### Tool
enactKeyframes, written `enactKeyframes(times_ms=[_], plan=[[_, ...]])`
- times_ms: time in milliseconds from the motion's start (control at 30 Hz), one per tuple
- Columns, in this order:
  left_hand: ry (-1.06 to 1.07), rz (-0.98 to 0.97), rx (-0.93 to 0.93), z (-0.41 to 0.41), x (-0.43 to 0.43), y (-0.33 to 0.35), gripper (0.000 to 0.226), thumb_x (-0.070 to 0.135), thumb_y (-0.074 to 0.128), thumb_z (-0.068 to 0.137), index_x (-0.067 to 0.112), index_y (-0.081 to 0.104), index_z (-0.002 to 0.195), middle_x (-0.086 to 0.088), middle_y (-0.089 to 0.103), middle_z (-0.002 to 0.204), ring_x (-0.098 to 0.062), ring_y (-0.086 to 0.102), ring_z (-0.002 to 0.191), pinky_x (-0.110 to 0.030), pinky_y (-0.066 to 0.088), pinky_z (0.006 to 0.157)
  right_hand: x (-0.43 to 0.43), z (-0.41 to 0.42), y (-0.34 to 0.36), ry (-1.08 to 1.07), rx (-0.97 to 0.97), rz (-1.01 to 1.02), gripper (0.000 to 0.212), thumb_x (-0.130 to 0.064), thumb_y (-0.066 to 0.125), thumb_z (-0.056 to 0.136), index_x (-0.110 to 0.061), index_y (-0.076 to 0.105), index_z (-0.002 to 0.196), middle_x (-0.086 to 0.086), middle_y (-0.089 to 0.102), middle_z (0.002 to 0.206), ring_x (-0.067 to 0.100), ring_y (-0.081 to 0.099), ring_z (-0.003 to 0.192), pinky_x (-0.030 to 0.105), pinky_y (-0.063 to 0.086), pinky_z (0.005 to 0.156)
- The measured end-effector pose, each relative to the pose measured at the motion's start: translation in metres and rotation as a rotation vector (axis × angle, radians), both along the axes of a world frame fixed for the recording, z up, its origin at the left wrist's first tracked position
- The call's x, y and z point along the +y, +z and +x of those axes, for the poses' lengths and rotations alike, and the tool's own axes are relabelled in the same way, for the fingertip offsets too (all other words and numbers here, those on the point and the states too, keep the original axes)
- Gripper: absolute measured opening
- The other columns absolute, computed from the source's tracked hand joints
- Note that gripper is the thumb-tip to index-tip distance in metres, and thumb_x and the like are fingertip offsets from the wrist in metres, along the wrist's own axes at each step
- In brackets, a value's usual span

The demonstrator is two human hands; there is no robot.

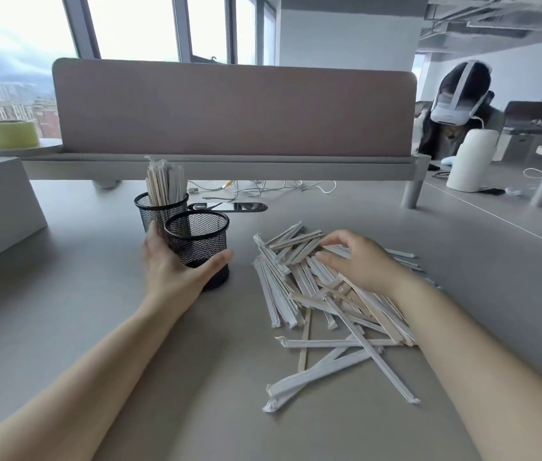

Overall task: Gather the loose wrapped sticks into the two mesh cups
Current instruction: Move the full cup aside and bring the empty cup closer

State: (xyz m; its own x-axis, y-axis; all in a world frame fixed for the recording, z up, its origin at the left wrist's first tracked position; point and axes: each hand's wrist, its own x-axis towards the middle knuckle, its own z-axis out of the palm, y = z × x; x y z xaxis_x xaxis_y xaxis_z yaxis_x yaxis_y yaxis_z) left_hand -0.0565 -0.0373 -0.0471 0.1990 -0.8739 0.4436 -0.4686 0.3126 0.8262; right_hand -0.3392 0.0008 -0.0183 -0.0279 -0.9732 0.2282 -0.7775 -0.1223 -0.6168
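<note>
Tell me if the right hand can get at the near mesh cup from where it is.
Probably yes: the right hand rests on the stick pile, with bare table between it and the near cup, though the left hand already grips that cup.

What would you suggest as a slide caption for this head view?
Left hand grips the empty mesh cup while the right hand rakes the wrapped sticks.

Two bare forearms come in from the lower edge, no sleeves showing anywhere along them. The left hand (pixel 176 267) and right hand (pixel 362 261) wear no gloves, rings, watch or bands. Nails are short and unpainted where they show; wrists are slim.
</note>
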Motion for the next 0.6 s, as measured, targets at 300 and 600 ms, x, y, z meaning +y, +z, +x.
enactKeyframes(times_ms=[300,600], plan=[[-0.269,-0.184,-0.383,-0.068,0.046,-0.001,0.068,0.061,0.045,0.086,0.014,0.042,0.136,-0.006,0.039,0.142,-0.026,0.04,0.13,-0.037,0.033,0.111,0.006,-0.025,-0.005,-0.226,0.322,0.186,0.081,-0.081,0.038,0.076,-0.032,0.036,0.141,-0.002,0.037,0.152,0.025,0.029,0.141,0.046,0.02,0.113],[-0.33,0.348,-0.469,-0.109,0.041,0.004,0.084,0.068,0.024,0.091,0.018,0.008,0.155,-0.006,0.003,0.164,-0.019,0.0,0.151,-0.035,0.004,0.12,0.003,-0.051,-0.013,-0.309,0.287,0.377,0.108,-0.095,0.009,0.061,-0.036,0.007,0.151,0.001,0.003,0.163,0.028,-0.008,0.149,0.054,-0.01,0.115]])
